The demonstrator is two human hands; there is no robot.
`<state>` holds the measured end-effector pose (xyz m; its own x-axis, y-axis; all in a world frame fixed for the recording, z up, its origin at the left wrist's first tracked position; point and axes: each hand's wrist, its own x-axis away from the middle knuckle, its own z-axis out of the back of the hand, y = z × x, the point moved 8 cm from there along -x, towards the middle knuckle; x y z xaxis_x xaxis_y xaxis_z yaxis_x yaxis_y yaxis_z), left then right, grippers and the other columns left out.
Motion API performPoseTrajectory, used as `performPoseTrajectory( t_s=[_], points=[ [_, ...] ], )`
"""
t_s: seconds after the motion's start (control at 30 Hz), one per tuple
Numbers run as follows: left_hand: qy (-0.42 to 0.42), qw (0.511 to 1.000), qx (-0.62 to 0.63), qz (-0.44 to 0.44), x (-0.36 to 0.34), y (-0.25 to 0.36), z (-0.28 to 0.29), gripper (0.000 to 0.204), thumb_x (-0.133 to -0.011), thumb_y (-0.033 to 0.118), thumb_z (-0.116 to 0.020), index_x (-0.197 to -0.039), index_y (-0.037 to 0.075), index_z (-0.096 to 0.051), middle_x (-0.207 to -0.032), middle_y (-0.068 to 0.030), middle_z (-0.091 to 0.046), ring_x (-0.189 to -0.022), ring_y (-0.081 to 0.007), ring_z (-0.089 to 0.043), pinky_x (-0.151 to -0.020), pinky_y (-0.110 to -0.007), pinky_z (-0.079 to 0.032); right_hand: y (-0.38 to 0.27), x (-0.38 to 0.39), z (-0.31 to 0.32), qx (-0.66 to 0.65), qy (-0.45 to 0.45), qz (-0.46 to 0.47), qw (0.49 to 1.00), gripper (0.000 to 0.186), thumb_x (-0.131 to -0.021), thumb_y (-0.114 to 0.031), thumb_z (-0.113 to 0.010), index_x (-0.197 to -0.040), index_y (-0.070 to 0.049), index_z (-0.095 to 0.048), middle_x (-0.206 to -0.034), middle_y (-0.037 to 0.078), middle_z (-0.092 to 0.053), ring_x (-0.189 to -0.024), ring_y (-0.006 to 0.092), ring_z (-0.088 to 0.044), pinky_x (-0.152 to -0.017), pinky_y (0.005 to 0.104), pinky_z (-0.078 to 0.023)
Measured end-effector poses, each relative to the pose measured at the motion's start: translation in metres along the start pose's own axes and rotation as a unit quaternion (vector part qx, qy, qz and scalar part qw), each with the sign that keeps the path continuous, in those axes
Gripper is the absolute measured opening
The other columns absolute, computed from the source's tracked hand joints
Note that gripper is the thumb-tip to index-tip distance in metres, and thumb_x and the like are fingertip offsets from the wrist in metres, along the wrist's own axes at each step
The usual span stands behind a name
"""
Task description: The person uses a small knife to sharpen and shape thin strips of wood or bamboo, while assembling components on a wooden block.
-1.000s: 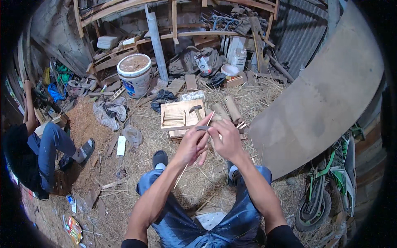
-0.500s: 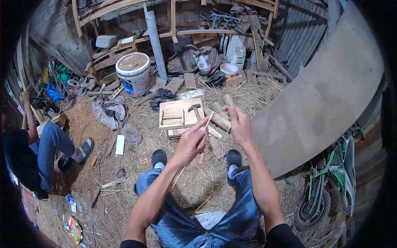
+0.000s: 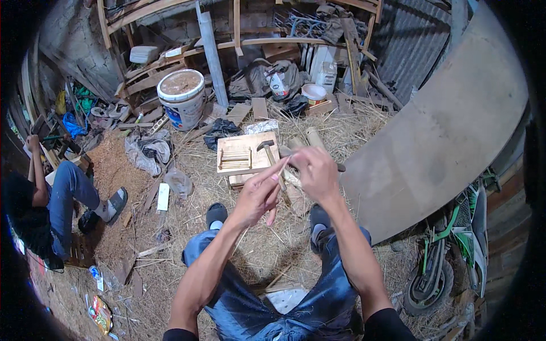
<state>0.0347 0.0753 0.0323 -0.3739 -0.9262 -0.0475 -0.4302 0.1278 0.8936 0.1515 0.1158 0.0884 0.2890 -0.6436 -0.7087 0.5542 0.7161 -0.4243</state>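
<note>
The knife blade (image 3: 286, 152) is grey, the thin stick (image 3: 282, 170) pale cream. Near the right edge of the tan board (image 3: 242, 143), the hammer (image 3: 265, 145) has a dark head; the bucket (image 3: 185, 108) is white with blue markings.

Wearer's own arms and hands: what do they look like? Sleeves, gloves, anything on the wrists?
Black fabric left sleeve and black fabric right sleeve, plain where visible, at the lower edge. Bare left forearm, bare right forearm. Ungloved left hand, ungloved right hand. No watch, wristband or cable shows on either.
</note>
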Motion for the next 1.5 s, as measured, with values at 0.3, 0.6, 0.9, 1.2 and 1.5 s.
performPoseTrajectory(
  t_s=[0.3, 0.6, 0.9, 1.2, 1.5],
  points=[
    [-0.006, 1.000, 0.016, -0.005, 0.000, 0.003, -0.011, 0.048, -0.098, 0.021, -0.036, -0.144, 0.011, -0.026, -0.051, 0.0049, -0.020, -0.035, -0.0066, -0.022, -0.029, -0.027, -0.045, -0.009, 0.009, -0.005, 0.020, -0.063, 0.005, 0.998, 0.028, -0.091, -0.023, -0.050, -0.091, 0.001, -0.065, -0.087, 0.016, -0.064, -0.080, 0.0311, -0.058, -0.074, 0.0396, -0.044],
    [-0.053, 0.998, 0.020, 0.022, 0.006, 0.001, -0.020, 0.048, -0.097, 0.020, -0.037, -0.143, 0.009, -0.029, -0.051, 0.0048, -0.023, -0.037, -0.0060, -0.025, -0.033, -0.027, -0.048, 0.037, -0.003, 0.014, 0.033, 0.003, -0.119, 0.992, 0.037, -0.095, -0.031, -0.043, -0.091, -0.002, -0.066, -0.088, 0.016, -0.065, -0.083, 0.0339, -0.060, -0.076, 0.0408, -0.045],
    [0.031, 0.999, -0.001, -0.033, -0.007, 0.003, 0.000, 0.047, -0.097, 0.021, -0.042, -0.141, 0.006, -0.033, -0.054, 0.0042, -0.029, -0.041, -0.0046, -0.029, -0.035, -0.023, -0.046, -0.008, 0.015, -0.006, 0.023, -0.030, 0.022, 0.999, 0.028, -0.091, -0.023, -0.050, -0.094, 0.001, -0.064, -0.092, 0.017, -0.064, -0.085, 0.0338, -0.059, -0.077, 0.0431, -0.044],
    [0.030, 0.999, 0.001, -0.028, -0.006, -0.002, 0.000, 0.050, -0.097, 0.022, -0.042, -0.142, 0.004, -0.029, -0.051, 0.0046, -0.029, -0.038, -0.0048, -0.029, -0.033, -0.025, -0.044, -0.020, 0.011, -0.012, 0.048, -0.070, 0.052, 0.995, 0.023, -0.088, -0.022, -0.054, -0.091, -0.001, -0.064, -0.082, 0.015, -0.063, -0.078, 0.0321, -0.058, -0.069, 0.0399, -0.044],
    [0.003, 1.000, -0.023, -0.015, -0.007, -0.001, -0.004, 0.043, -0.098, 0.021, -0.042, -0.139, 0.007, -0.038, -0.054, 0.0040, -0.030, -0.043, -0.0050, -0.031, -0.035, -0.023, -0.045, 0.092, 0.010, -0.002, 0.061, -0.002, -0.305, 0.950, 0.040, -0.096, -0.033, -0.041, -0.095, -0.002, -0.066, -0.079, 0.018, -0.065, -0.078, 0.0308, -0.063, -0.073, 0.0371, -0.046]
  ],
)
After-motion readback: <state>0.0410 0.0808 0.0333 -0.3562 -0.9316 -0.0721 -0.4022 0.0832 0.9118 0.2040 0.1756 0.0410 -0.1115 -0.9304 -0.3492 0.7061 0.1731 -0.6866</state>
